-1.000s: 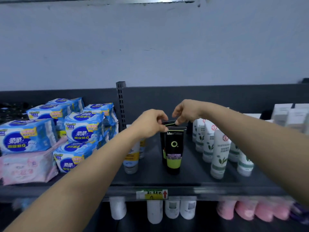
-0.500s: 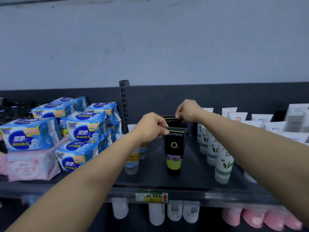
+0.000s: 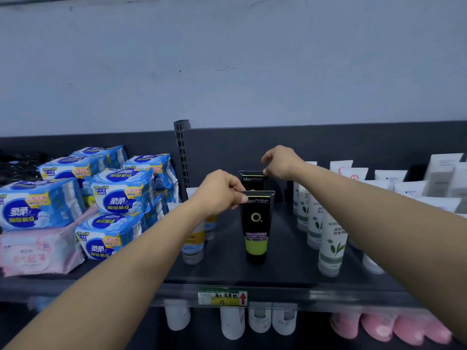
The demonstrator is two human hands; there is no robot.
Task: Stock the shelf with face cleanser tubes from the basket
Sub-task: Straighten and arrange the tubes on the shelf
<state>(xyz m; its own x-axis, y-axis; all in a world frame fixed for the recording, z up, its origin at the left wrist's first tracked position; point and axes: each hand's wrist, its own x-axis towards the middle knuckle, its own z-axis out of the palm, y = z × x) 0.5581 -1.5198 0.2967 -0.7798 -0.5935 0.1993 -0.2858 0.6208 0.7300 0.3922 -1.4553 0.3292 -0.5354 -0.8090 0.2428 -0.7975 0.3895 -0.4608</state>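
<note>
Standing two black plastic face cleanser tubes upright, one behind the other, on the dark grey metal shelf (image 3: 283, 274).

Left hand (image 3: 222, 193): thumb and fingers pinched on the flat crimped top of the front black-and-green tube (image 3: 256, 227). Right hand (image 3: 281, 162): fingers curled, fingertips at the top corner of the rear black tube (image 3: 252, 180); firm grip or mere touch cannot be told. Flanked by white leaf-print tubes (image 3: 331, 246) at right, blue wrapped packs (image 3: 121, 190) at left.
</note>
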